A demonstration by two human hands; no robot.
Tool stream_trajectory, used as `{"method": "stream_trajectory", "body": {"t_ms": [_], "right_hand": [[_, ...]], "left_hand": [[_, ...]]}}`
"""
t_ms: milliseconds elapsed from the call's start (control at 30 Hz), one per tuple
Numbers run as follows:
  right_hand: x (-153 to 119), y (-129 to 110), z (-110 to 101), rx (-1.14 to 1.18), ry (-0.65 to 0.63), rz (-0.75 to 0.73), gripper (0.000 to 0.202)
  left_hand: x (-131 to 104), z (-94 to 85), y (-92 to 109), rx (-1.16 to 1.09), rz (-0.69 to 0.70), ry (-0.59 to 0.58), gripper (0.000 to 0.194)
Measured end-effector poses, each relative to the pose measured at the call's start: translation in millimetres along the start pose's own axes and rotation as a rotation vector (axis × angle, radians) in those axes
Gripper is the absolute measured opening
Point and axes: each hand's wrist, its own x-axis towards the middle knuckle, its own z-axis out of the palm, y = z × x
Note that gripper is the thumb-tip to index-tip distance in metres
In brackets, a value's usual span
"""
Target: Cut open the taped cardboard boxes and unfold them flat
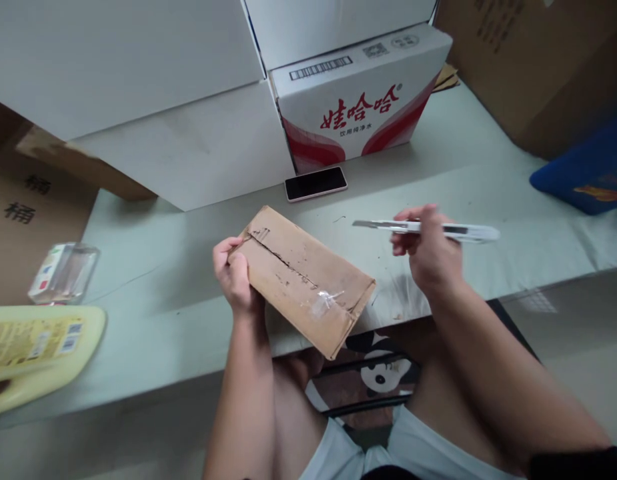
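Observation:
A small brown cardboard box is tilted over the front part of the table, with a dark slit along its top face and a shiny bit of tape near its right end. My left hand grips its left corner, thumb on top. To the right, apart from the box, my right hand holds a white utility knife between thumb and fingers. The knife's metal tip points left, above the table. A phone with a dark screen lies behind the box.
The pale green table carries a white and red carton and large white boxes at the back. On the left are a clear plastic case and a yellow bottle. A blue object stands at the right.

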Motion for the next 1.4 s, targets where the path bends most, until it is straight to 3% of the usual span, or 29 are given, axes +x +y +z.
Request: {"method": "stream_trajectory", "body": {"t_ms": [133,300,433,600,867,1100,1400], "right_hand": [[-8.2,4.3,5.2,0.017,-0.144,-0.028,0.053],[-33.1,-5.2,9.7,0.015,-0.377,-0.15,0.034],[-42.5,-7.8,7.5,-0.07,-0.523,-0.319,0.035],[-44.8,-4.6,6.9,-0.074,-0.478,-0.389,0.033],[-48.6,6.8,14.4,0.026,-0.439,-0.39,0.034],[-51.1,7.5,19.5,0.057,-0.337,-0.298,0.041],[-52.6,5.6,22.7,0.133,-0.255,-0.234,0.04]], "left_hand": [[-0.1,2.1,-3.3,-0.029,0.03,0.004,0.029],[0.3,-2.1,-7.0,0.021,0.141,0.0,0.035],[4.3,-5.7,-2.7,0.12,0.222,-0.026,0.033],[10.0,-1.2,6.4,0.124,0.227,-0.005,0.018],[15.2,4.0,12.9,-0.066,0.031,0.001,0.014],[13.4,3.3,12.6,-0.104,-0.135,-0.043,0.016],[14.2,3.4,12.5,-0.091,-0.112,-0.063,0.014]]}}
